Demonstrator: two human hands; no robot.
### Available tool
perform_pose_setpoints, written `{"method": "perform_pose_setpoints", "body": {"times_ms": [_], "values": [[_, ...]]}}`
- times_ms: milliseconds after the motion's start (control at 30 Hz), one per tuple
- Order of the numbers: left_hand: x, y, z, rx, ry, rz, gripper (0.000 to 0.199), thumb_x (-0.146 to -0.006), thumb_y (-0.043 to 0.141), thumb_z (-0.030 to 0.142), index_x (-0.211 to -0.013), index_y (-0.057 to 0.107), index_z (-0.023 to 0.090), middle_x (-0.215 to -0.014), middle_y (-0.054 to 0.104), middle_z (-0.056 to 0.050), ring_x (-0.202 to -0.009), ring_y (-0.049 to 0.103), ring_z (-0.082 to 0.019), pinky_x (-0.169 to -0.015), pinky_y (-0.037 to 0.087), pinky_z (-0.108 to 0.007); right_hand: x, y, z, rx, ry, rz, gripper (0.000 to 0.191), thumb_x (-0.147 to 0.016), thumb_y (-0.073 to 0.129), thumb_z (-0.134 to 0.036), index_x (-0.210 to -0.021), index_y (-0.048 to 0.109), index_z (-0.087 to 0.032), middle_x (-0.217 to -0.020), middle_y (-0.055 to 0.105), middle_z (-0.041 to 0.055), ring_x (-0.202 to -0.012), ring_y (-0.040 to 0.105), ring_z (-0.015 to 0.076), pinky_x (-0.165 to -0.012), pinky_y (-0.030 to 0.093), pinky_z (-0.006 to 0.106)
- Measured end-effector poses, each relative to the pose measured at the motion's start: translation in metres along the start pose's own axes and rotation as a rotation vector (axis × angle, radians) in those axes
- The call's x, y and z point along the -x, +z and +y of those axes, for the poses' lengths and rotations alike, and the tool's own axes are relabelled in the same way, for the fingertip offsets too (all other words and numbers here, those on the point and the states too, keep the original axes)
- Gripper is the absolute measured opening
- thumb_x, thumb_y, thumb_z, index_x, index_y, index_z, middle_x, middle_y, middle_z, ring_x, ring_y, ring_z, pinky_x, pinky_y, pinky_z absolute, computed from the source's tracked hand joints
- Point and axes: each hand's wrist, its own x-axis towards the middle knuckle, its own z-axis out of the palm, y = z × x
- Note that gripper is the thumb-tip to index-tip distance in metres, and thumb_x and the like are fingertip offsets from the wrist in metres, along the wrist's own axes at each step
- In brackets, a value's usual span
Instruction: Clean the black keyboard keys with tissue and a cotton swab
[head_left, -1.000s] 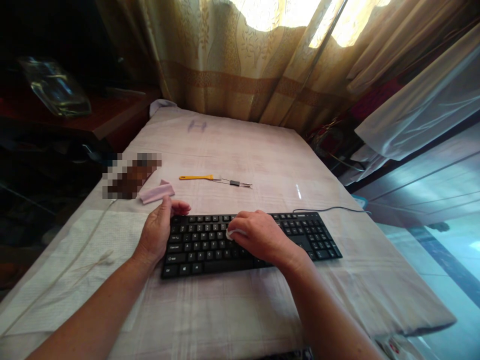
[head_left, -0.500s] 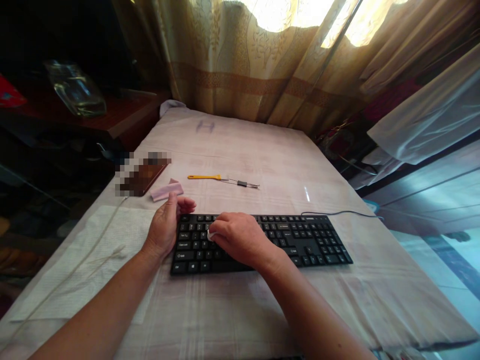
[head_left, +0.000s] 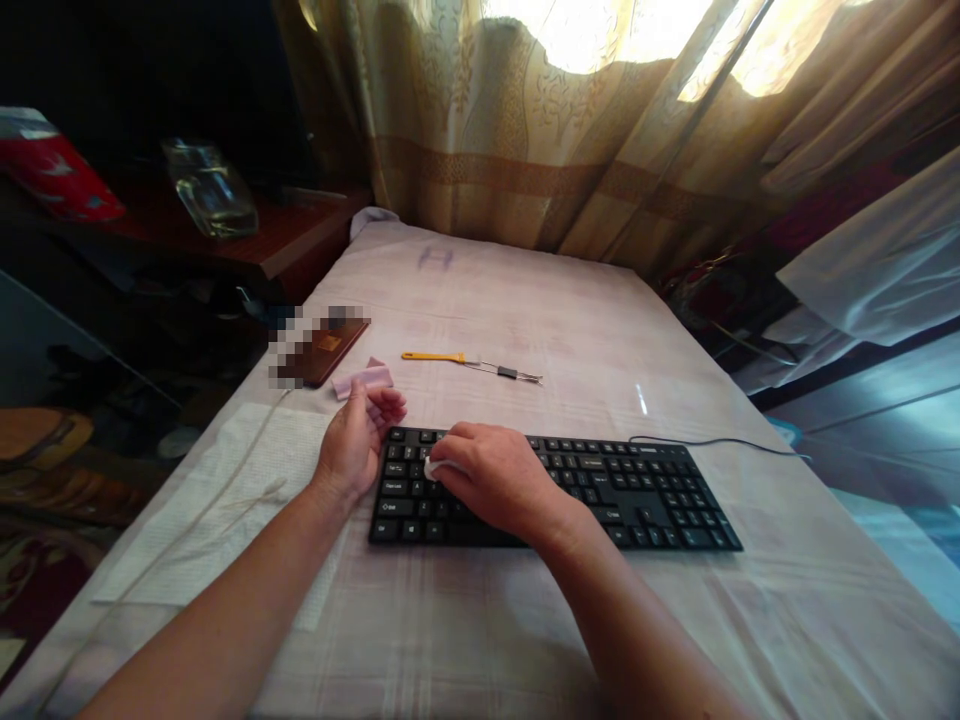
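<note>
A black keyboard lies flat across the cloth-covered table. My right hand is over its left half, fingers closed on a small white wipe pressed against the keys; most of the wipe is hidden under the fingers. At the keyboard's upper left corner rests my left hand, palm turned inward, its fingers loosely bent and apart with nothing held. Just beyond it lies a folded pinkish cloth strip. Behind the keyboard are a yellow-handled brush and a thin wire tool with a dark sleeve.
A brown phone-like object, partly blurred out, has a pale cable running over a white paper towel. The keyboard cable trails right. A glass jar and red can stand on a side shelf.
The view has swung a little to the left, so everything appears shifted right. My right hand and the wipe stay at nearly the same keys; my left hand stays by the corner.
</note>
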Motion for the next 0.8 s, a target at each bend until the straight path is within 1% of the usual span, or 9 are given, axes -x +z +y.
{"method": "perform_pose_setpoints", "body": {"times_ms": [167,300,467,633,733,800], "values": [[-0.006,-0.005,0.002,0.03,-0.038,-0.001,0.05,-0.089,0.051,0.062,-0.07,0.064,0.017,-0.068,0.068,-0.003,-0.063,0.066,-0.014,-0.07,0.054,-0.028,-0.021,0.014,-0.019,0.0,-0.074,0.017,0.019,-0.097,0.055,-0.032,-0.101,0.073,-0.024,-0.101,0.073,0.0045,-0.089,0.066,0.0185,-0.076,0.045,0.027],[-0.011,-0.01,0.004,0.029,-0.021,-0.016,0.054,-0.089,0.047,0.065,-0.072,0.064,0.017,-0.07,0.069,-0.003,-0.066,0.067,-0.014,-0.074,0.054,-0.029,-0.03,0.015,-0.024,0.035,-0.106,-0.018,0.02,-0.096,0.055,-0.031,-0.099,0.073,-0.024,-0.099,0.072,0.0049,-0.088,0.067,0.0202,-0.074,0.046,0.028],[-0.014,-0.013,0.006,0.03,0.025,-0.012,0.056,-0.088,0.047,0.067,-0.072,0.065,0.017,-0.072,0.069,-0.003,-0.067,0.067,-0.013,-0.076,0.054,-0.029,-0.024,0.008,-0.015,0.042,-0.043,-0.078,0.02,-0.095,0.056,-0.031,-0.099,0.074,-0.025,-0.099,0.073,0.004,-0.088,0.068,0.02,-0.071,0.046,0.027],[-0.013,-0.009,0.01,0.084,-0.017,0.023,0.055,-0.095,0.04,0.058,-0.07,0.066,0.016,-0.069,0.069,-0.003,-0.064,0.066,-0.012,-0.072,0.054,-0.027,-0.013,-0.001,-0.006,0.04,0.014,-0.102,0.018,-0.093,0.058,-0.029,-0.096,0.075,-0.024,-0.099,0.073,0.0044,-0.088,0.068,0.0204,-0.071,0.045,0.027],[-0.012,-0.007,0.012,0.107,-0.037,0.033,0.056,-0.098,0.038,0.055,-0.069,0.066,0.016,-0.067,0.069,-0.003,-0.062,0.065,-0.011,-0.069,0.053,-0.025,-0.012,-0.002,-0.011,0.017,-0.004,-0.074,0.019,-0.094,0.057,-0.029,-0.097,0.075,-0.023,-0.099,0.074,0.0043,-0.089,0.068,0.0202,-0.072,0.045,0.027],[-0.012,-0.008,0.013,0.107,-0.042,0.031,0.056,-0.097,0.039,0.056,-0.068,0.065,0.016,-0.067,0.068,-0.003,-0.061,0.064,-0.011,-0.068,0.053,-0.025,-0.014,0.002,-0.019,-0.013,-0.035,-0.045,0.02,-0.095,0.056,-0.031,-0.099,0.074,-0.024,-0.101,0.073,0.0036,-0.089,0.068,0.0196,-0.073,0.045,0.027]]}}
